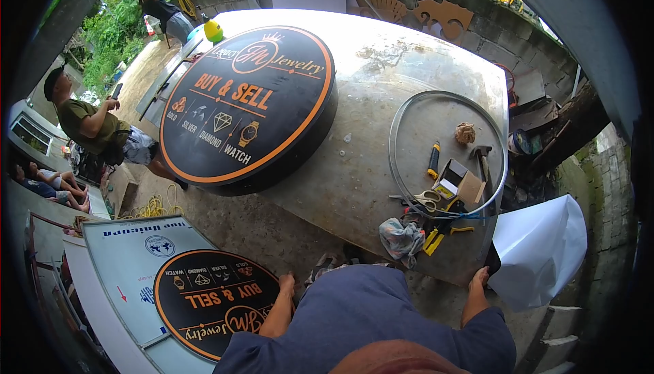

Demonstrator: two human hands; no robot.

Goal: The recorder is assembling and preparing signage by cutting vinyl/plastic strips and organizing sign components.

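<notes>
My left hand (286, 284) is closed at the rim of a flat round black sign panel (211, 319) with an orange border, which lies on a pale blue sheet at the lower left. At the near right corner of the metal-topped table (320, 210), my right hand (479, 278) closes on the edge of a large curled white sheet (541, 251); a dark patch shows by its fingers, which are partly hidden. A thick round black sign (272, 112) with matching orange lettering stands on the table. Beside my right arm's side lies a metal hoop (393, 144).
In and around the hoop lie a hammer (482, 159), a yellow-black cutter (434, 161), scissors (428, 200), an opened small box (458, 182), pliers (462, 229) and a crumpled plastic bag (402, 239). One person (95, 118) stands left of the table; another (165, 13) stands farther back.
</notes>
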